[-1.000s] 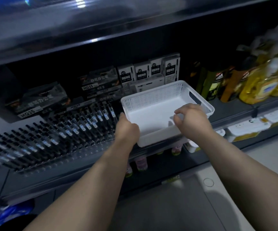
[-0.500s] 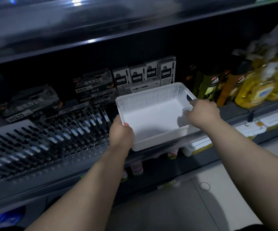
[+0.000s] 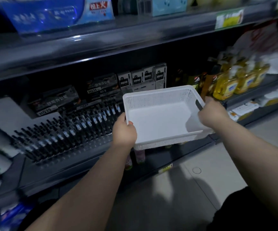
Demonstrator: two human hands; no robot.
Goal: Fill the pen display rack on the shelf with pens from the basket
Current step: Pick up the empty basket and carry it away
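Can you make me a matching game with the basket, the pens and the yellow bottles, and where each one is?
Things:
1. basket
2. pens
3. yellow bottles

Places:
A. on the shelf, right of the basket
B. held by the left hand and the right hand, with nothing inside
C. lined up in the rack, left of the basket

Pairs: 1-B, 2-C, 3-A

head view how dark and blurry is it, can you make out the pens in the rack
Head view: dim overall, the white basket the brightest thing, glare streaks on the upper shelf edge. Head view: motion blur smears the pens in the pen display rack and the yellow bottles; pen labels unreadable.
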